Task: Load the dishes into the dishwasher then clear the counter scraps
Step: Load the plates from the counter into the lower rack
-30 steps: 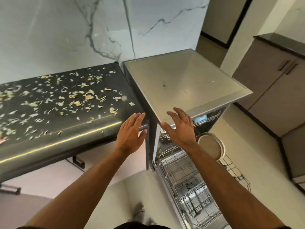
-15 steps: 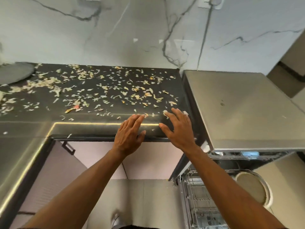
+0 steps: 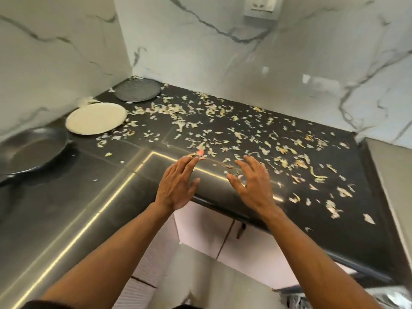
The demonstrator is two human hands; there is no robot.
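both hands hover over the front edge of the dark, glossy l-shaped stone worktop [image 3: 66, 215]. the left hand [image 3: 176, 186] is flat, its fingers straight and held together, thumb out to the side, its grip holding nothing. the right hand [image 3: 253, 185] has its fingers spread and slightly bent, its grip likewise holding nothing.

pale, thin vegetable scraps [image 3: 223, 130] lie scattered across the worktop from the back corner to the right end, some just beyond the fingertips of both hands. in the back corner sits a round dark grey textured plate [image 3: 138, 89]; just beside it, nearer and to the left, lies a round cream plate [image 3: 96, 118]. further left rests a black frying pan [image 3: 31, 150], apart from the cream plate. white marble-veined wall tiles [image 3: 289, 63] rise behind the worktop.
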